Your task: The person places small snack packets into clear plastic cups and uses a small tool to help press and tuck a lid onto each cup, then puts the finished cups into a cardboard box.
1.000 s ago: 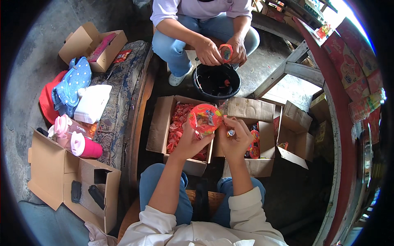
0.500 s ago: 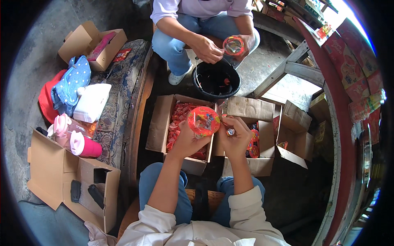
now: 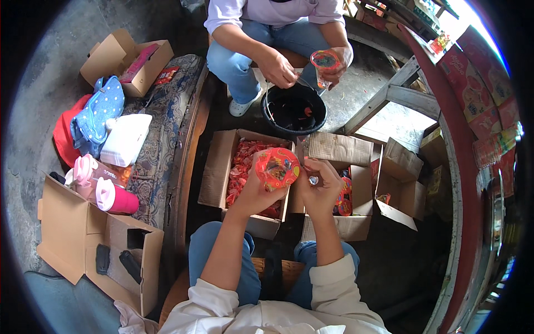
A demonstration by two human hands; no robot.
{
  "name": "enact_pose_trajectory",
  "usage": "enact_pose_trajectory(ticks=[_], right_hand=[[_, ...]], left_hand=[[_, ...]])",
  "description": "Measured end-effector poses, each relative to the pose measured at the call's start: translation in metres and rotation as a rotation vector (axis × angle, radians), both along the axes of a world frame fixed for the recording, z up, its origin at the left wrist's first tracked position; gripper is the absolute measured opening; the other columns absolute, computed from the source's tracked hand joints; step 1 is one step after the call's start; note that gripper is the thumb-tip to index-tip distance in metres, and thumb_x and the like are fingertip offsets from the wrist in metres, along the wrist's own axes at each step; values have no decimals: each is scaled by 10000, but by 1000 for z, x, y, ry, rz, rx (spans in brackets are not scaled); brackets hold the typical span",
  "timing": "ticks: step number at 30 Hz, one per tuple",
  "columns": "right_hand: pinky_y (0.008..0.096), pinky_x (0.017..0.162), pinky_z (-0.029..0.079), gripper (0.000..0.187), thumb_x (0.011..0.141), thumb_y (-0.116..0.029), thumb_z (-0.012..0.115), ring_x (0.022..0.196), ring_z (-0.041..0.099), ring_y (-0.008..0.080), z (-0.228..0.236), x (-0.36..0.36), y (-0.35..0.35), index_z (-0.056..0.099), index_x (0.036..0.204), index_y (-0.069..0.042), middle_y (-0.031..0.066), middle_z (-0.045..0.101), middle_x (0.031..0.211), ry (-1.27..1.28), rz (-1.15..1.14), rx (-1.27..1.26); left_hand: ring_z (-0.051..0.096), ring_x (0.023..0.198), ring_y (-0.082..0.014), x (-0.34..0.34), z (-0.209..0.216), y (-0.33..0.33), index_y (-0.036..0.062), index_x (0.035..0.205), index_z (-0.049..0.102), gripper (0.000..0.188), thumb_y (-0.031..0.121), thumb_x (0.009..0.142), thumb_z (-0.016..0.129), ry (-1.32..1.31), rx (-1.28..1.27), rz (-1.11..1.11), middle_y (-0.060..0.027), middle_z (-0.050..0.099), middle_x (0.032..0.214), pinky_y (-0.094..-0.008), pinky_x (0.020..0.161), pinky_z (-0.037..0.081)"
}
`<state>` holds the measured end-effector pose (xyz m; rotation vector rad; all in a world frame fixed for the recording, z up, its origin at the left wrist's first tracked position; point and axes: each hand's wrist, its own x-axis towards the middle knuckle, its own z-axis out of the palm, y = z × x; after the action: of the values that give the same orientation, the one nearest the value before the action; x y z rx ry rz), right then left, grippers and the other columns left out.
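My left hand [image 3: 254, 189] is wrapped round a plastic cup with a printed red lid [image 3: 277, 168], whose top faces me above an open carton. My right hand [image 3: 321, 186] is closed in a pinch beside the lid's right edge. A small shiny silver piece [image 3: 313, 180] shows at its fingers; I cannot tell whether it is a ring or a tool. Under my hands, the carton [image 3: 213, 177] holds many red wrapper-like pieces [image 3: 242, 161]. Another carton [image 3: 337, 223], to the right, contains several red-lidded cups [image 3: 344, 196].
Opposite me a person holds a similar clear cup [image 3: 326, 62] over a black bucket [image 3: 293, 127]. A patterned bench [image 3: 153, 167] on the left bears a white jug [image 3: 125, 139], a pink tumbler [image 3: 119, 199] and a blue dotted bag [image 3: 97, 119]. An open box [image 3: 61, 234] stands nearer; a white wooden frame [image 3: 411, 103] rises right.
The cup in my left hand has tipped and turned slightly, while my right hand stays beside its edge. Across from me, the other person's cup has tilted upright, showing its clear side.
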<state>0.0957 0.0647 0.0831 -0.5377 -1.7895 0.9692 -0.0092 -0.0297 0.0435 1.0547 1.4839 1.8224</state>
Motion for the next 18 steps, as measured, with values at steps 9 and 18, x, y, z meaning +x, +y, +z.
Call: enact_pose_trajectory(ticks=[9, 18], right_hand=[[229, 570, 464, 142, 706, 66, 662, 645, 619, 153, 3, -1, -8, 645, 839, 21, 100, 620, 715, -10, -84, 74], [243, 555, 457, 192, 678, 81, 669, 634, 618, 169, -5, -3, -9, 647, 849, -5, 104, 626, 720, -29, -108, 115]], left_hand=[[461, 1125, -161, -3, -8, 4, 34, 1301, 291, 607, -18, 779, 595, -17, -17, -10, -76, 451, 1191, -307, 975, 360], [400, 1151, -277, 0, -10, 6, 70, 1153, 530, 402, 99, 771, 649, 131, -133, 43, -128, 401, 1259, -385, 984, 315]])
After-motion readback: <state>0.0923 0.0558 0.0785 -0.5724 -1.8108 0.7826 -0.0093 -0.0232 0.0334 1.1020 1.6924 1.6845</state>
